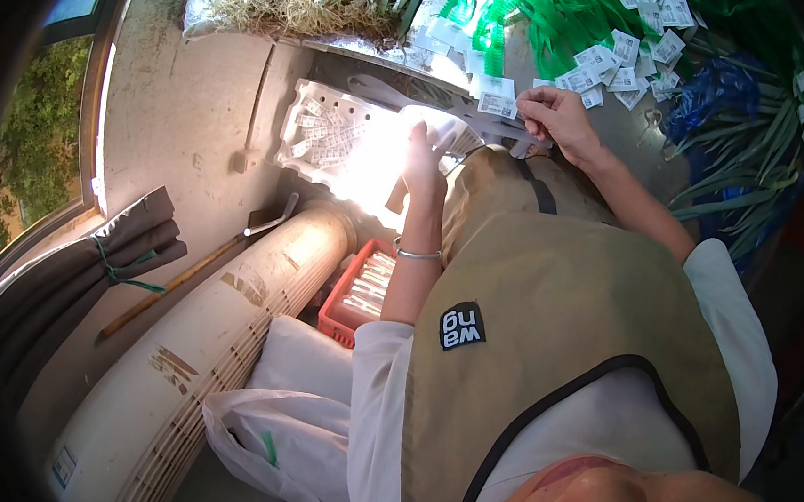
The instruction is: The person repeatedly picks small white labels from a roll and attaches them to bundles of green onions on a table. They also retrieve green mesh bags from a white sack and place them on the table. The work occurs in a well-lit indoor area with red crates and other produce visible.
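My right hand (564, 126) pinches the edge of a small white printed label (497, 105) between thumb and fingertips, above my lap. Another white label (494, 86) lies just behind it, at the table's edge. My left hand (423, 161), with a bangle on the wrist, is raised to the left. Its fingers curl around a pale strip (444, 123), but strong glare washes out its shape. Below and beyond that hand stands a white plastic crate (299, 122) with several printed label strips (323, 131) in it. Green mesh netting (533, 21) bearing several labels (624, 77) spreads over the table.
Rooted scallions (308, 3) lie on the table (409, 64) at the far left; more green leaves (742, 157) hang at right. A red basket (352, 293), white sacks (290, 412) and a long white appliance (205, 320) stand at my left, near a wooden-handled tool (172, 286) by the wall.
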Available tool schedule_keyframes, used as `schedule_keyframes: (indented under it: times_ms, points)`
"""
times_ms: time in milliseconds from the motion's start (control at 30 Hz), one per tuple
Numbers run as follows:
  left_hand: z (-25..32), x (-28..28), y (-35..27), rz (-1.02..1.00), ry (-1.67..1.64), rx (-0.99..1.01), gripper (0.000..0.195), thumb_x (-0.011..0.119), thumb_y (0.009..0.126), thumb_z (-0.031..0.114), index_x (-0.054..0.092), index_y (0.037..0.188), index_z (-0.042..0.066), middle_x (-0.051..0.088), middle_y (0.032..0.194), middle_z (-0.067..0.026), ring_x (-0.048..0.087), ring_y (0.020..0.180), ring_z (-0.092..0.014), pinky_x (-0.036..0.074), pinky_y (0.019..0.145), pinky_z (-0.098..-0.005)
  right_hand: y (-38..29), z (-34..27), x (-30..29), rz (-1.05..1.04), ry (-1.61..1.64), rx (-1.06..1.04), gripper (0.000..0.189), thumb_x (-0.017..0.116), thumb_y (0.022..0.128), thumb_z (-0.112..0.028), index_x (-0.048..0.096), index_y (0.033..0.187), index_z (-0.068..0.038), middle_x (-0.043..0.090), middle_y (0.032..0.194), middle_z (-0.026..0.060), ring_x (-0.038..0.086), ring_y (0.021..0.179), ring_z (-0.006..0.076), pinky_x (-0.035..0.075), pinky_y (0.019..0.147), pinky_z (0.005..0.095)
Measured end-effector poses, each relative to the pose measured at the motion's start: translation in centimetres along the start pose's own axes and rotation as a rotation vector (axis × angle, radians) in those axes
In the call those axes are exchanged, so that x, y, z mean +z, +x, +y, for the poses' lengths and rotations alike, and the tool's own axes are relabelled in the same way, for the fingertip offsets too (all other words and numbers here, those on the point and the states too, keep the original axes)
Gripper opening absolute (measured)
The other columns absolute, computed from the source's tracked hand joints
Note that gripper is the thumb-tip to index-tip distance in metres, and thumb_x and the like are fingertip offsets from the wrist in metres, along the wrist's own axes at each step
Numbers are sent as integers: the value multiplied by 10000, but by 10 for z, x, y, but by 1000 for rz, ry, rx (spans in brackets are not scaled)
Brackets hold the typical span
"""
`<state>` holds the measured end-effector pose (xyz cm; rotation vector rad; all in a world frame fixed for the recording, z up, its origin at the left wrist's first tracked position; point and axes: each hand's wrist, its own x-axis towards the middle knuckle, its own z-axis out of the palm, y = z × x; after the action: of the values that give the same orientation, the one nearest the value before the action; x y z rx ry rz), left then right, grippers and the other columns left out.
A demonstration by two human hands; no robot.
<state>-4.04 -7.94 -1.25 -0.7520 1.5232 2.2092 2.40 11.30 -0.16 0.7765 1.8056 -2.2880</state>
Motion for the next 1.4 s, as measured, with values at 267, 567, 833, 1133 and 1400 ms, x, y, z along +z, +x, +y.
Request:
schedule_keyframes:
  times_ms: [267, 567, 833, 1133, 1400]
  points:
    - [-4, 5, -6, -169, 184, 143, 370, 573, 758, -50, 465, 1110, -94, 569, 919, -122, 590, 811, -180, 520, 708, -295, 55, 29, -10, 109, -303, -20, 198, 575, 817, -141, 590, 900, 37, 541, 662, 21, 497, 512, 57, 371, 418, 195]
    - [-9, 16, -29, -266, 166, 144, 214, 521, 836, 12, 569, 1032, -58, 593, 935, -111, 584, 796, -146, 502, 725, -254, 27, -35, -121, 439, -968, -386, 372, 618, 774, -92, 497, 1126, -73, 531, 709, 33, 501, 660, 144, 426, 618, 282]
    - [-11, 22, -25, -349, 115, 51, 297, 502, 872, 107, 529, 1106, -74, 585, 940, -113, 577, 772, -132, 486, 677, -250, -21, -28, -21, -121, -606, -531, 291, 595, 768, -35, 575, 1058, -44, 593, 889, 69, 544, 805, 153, 425, 693, 267]
    - [-1, 14, -18, -359, 143, 27, 256, 509, 870, 127, 558, 1080, -12, 518, 772, 12, 401, 566, -28, 320, 477, -166, -28, -10, 24, -45, -447, -382, 116, 600, 780, -54, 616, 886, -9, 578, 785, 42, 517, 670, 96, 412, 582, 233]
    - [2, 10, -10, -376, 83, 65, 281, 502, 875, 110, 537, 1099, -55, 580, 929, -64, 527, 764, -86, 430, 652, -208, -27, -7, 40, 2, -508, -543, 109, 607, 760, -71, 595, 853, -14, 575, 781, 89, 571, 701, 189, 446, 623, 285]
